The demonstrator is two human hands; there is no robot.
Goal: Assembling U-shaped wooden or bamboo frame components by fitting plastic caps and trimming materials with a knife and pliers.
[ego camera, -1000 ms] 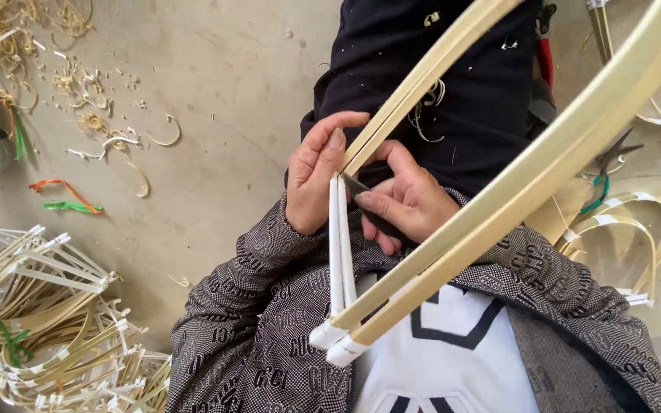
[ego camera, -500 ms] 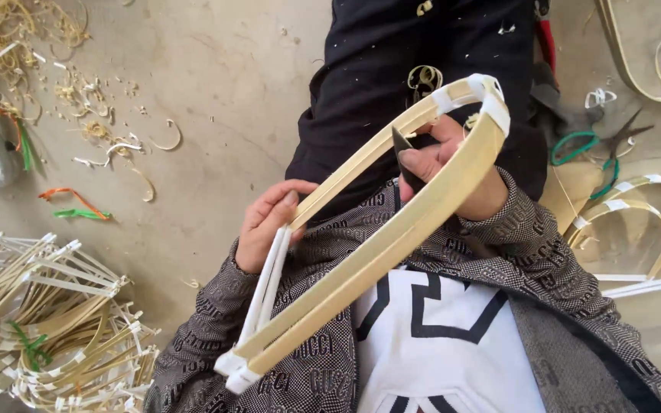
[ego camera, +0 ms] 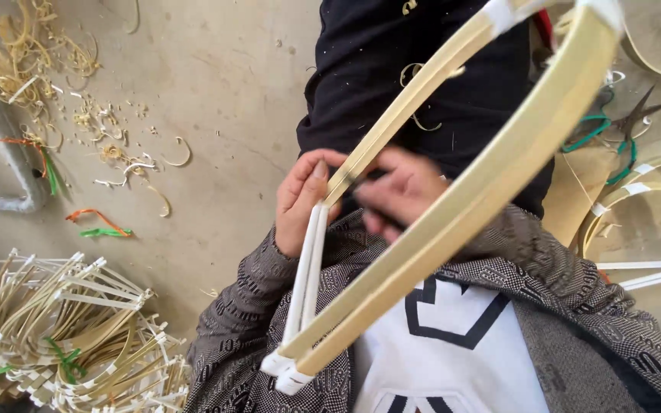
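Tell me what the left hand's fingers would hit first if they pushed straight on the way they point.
Likely the thin bamboo strip that the left hand already pinches, then the right hand just beyond; depth is hard to judge.

This is a small craft workshop where bamboo is worked by hand on the ground. The bare grey concrete floor [ego camera: 216, 115] is littered with pale curled bamboo shavings [ego camera: 36, 65] and short offcuts. At lower left lies a heap of finished bent bamboo-strip frames bound with white tape [ego camera: 70, 329], stacked loosely together. To the right, more curved taped bamboo strips [ego camera: 644, 191] lie near a pair of green-handled scissors [ego camera: 613, 130]. Scraps of orange and green cord [ego camera: 97, 226] lie among the debris.
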